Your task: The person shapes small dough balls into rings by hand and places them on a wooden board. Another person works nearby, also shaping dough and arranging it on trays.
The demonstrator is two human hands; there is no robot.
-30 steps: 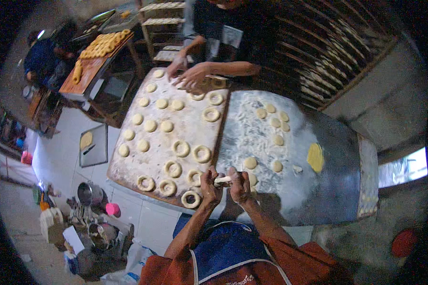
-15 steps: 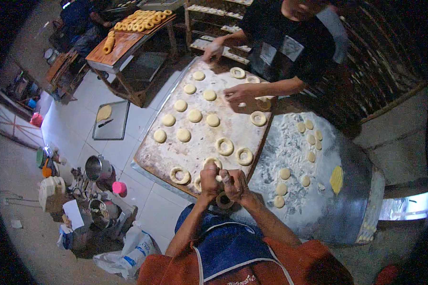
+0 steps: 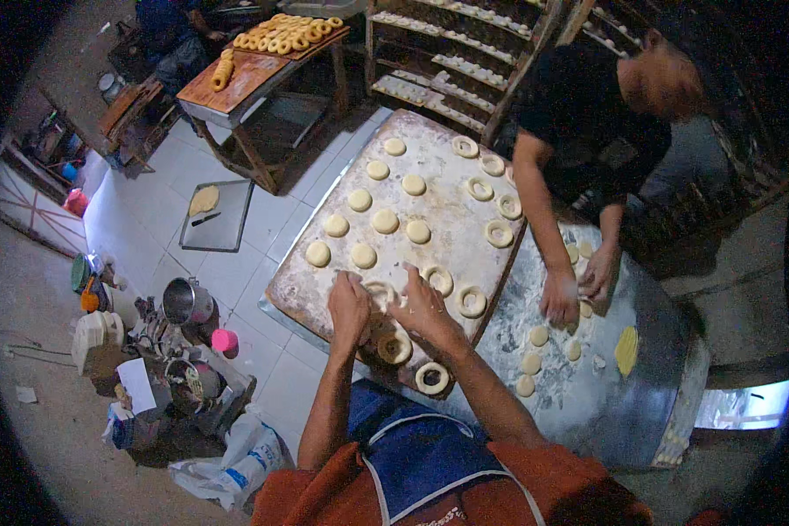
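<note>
Both my hands are over the floured board (image 3: 302, 279), on either side of a slightly blurred dough ring (image 3: 380, 293). My left hand (image 3: 349, 305) is at the ring's left edge, fingers bent down; their grip is hidden. My right hand (image 3: 425, 307) is at its right edge, with index finger and thumb spread apart. Close to my wrists lie another dough ring (image 3: 394, 347) and, at the board's near edge, one more ring (image 3: 431, 379). Two rings (image 3: 472, 302) sit right of my right hand. Several flat dough discs (image 3: 385, 221) cover the board's left and middle.
Across the board, a co-worker's hands (image 3: 570, 294) reach over dough discs on the floured metal table (image 3: 622, 412). A yellow dough piece (image 3: 626, 350) lies there. Finished rings top a wooden table (image 3: 210, 90) at back left. Pots (image 3: 187, 302) stand on the left; racks (image 3: 447, 61) behind.
My hands, together before, have moved apart and forward, and a dough ring now shows between them. The co-worker's hands have moved from the board to the metal table. The view has shifted.
</note>
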